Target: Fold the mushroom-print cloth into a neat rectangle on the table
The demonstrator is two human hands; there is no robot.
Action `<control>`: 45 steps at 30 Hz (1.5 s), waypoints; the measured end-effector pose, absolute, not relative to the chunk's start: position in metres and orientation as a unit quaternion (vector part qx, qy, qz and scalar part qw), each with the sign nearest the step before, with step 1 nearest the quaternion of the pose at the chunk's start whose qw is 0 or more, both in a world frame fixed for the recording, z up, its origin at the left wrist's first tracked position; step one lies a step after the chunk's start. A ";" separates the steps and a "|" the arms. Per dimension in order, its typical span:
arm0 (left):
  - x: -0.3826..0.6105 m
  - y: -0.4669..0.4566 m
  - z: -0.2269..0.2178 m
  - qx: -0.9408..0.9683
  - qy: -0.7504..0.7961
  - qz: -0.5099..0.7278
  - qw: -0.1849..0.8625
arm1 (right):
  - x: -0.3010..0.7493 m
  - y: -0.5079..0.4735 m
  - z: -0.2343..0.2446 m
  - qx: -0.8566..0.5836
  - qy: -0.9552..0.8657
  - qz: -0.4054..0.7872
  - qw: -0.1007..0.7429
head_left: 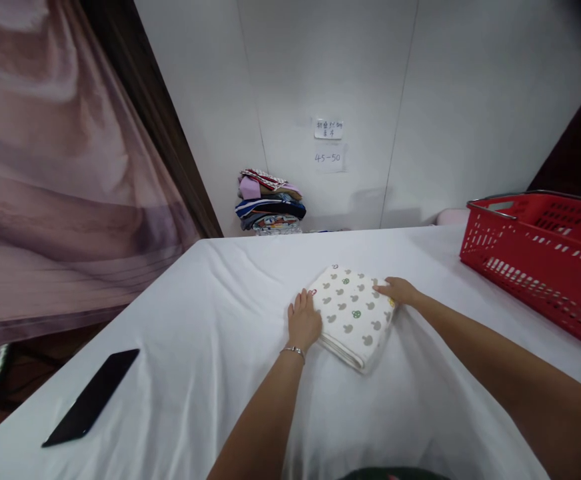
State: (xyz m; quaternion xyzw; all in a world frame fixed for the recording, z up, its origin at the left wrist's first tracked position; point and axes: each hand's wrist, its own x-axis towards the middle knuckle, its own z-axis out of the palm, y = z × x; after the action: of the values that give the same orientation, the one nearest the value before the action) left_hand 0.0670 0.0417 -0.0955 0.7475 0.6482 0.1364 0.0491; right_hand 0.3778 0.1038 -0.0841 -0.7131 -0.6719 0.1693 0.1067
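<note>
A folded white cloth (353, 313) printed with small grey and green shapes lies in the middle of the table, which is covered by a white sheet (210, 320). My left hand (303, 321) rests flat at the cloth's left edge, fingers stretched out, a thin bracelet on the wrist. My right hand (396, 291) lies on the cloth's right corner, fingers extended and flat. Neither hand grips the cloth.
A red plastic basket (540, 260) stands at the right edge of the table. A black phone (92, 397) lies near the front left edge. A pile of folded clothes (269, 203) sits behind the table by the white wall. A pink curtain (60, 167) hangs at left.
</note>
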 end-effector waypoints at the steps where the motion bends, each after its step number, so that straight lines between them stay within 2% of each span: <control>1: 0.067 0.041 -0.096 0.747 0.649 0.135 0.048 | 0.377 0.105 -0.085 -0.707 -0.675 0.165 0.130; 4: 0.069 0.039 -0.096 0.738 0.661 0.128 0.045 | 0.380 0.112 -0.091 -0.699 -0.668 0.170 0.194; 6: 0.072 0.038 -0.095 0.728 0.673 0.124 0.043 | 0.383 0.116 -0.096 -0.706 -0.654 0.176 0.206; 14: 0.079 0.036 -0.089 0.726 0.674 0.133 -0.003 | 0.377 0.121 -0.082 -0.710 -0.665 0.156 0.170; 19: 0.098 0.015 -0.090 0.805 0.559 0.190 -0.055 | 0.337 0.078 -0.085 -0.631 -0.750 0.041 0.194; 24: 0.110 -0.005 -0.099 0.847 0.491 0.199 -0.027 | 0.313 0.040 -0.101 -0.560 -0.817 0.050 0.128; 27: 0.110 -0.006 -0.100 0.845 0.494 0.204 -0.010 | 0.306 0.030 -0.097 -0.576 -0.805 0.068 0.127; 31: 0.108 -0.004 -0.099 0.845 0.494 0.207 0.002 | 0.289 0.004 -0.092 -0.551 -0.815 0.065 0.168; 40: 0.101 -0.002 -0.089 0.849 0.492 0.190 0.024 | 0.291 -0.056 -0.120 -0.477 -0.850 0.007 0.224; 45: 0.067 0.027 -0.079 0.742 0.628 0.231 0.029 | 0.288 -0.063 -0.131 -0.454 -0.858 -0.035 0.236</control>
State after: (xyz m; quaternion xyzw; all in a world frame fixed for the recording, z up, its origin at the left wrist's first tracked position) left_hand 0.0669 0.0267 -0.0787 0.7424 0.6283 0.2308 0.0285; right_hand 0.2880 -0.0626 -0.1314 -0.4541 -0.8584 -0.0352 0.2359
